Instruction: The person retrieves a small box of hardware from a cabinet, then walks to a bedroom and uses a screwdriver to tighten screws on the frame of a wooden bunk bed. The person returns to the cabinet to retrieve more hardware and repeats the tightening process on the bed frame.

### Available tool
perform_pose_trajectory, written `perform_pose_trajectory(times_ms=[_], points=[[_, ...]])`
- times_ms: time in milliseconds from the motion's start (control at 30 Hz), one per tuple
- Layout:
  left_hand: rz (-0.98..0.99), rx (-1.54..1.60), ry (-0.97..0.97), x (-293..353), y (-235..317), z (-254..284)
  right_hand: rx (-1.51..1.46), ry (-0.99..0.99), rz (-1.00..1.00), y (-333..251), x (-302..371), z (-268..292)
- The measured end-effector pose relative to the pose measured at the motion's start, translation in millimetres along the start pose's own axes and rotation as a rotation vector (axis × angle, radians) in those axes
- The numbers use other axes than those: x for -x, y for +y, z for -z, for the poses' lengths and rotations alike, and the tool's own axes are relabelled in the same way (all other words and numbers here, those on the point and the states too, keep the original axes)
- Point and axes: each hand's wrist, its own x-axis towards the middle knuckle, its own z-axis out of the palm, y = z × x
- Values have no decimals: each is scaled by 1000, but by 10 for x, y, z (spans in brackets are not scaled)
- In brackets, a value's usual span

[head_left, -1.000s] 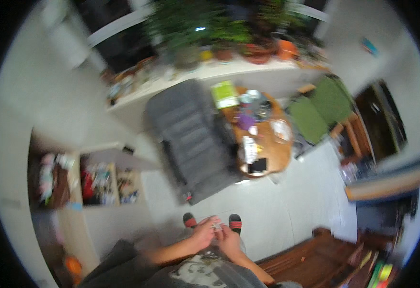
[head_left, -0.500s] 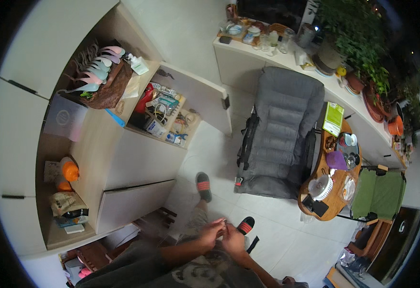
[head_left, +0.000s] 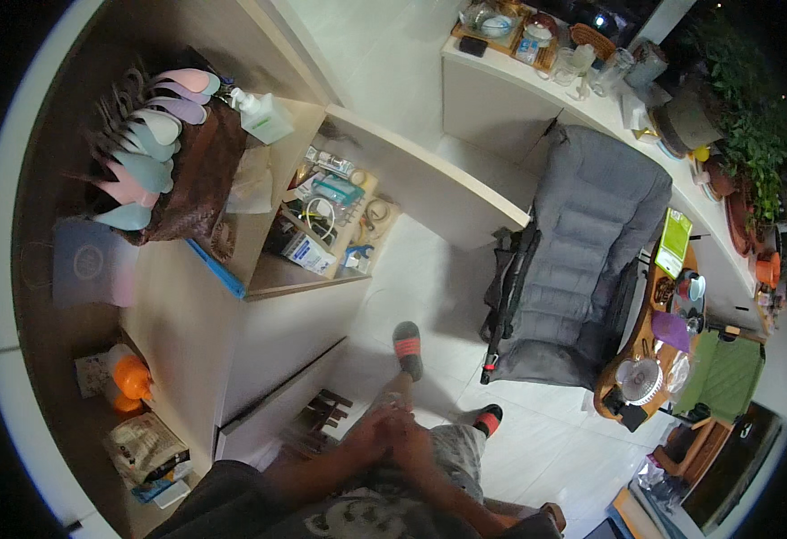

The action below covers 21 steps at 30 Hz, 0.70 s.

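Note:
My left hand [head_left: 374,431] and my right hand [head_left: 406,437] meet in front of my body, above my legs. Their fingers are closed and pressed together, touching each other. Anything between them is too small and blurred to make out. To the left of my hands and farther off is an open cabinet compartment with a crowd of small goods [head_left: 322,216], among them a white cable and boxes. Its door [head_left: 429,184] stands swung out to the right.
On the cabinet top are a brown woven basket [head_left: 198,171] with pastel spoon-like utensils, a white pump bottle [head_left: 264,115] and a blue strip [head_left: 216,268]. A grey padded recliner [head_left: 582,260] stands right, beside a wooden side table [head_left: 611,388]. A lower cabinet panel [head_left: 277,409] juts out near my left arm.
The view has shifted toward the cabinet on the left, which looks larger, and the recliner sits farther right. My hands stay together and have moved slightly left.

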Motion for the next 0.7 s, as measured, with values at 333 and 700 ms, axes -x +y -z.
perform_pose_trajectory(times_ms=[333,700], points=[[195,37,80,-357,411,-451,29,287,119,-433,-291,271],[24,-555,122,-453,338,-53,150,-94,-103,336,-410,-182]])
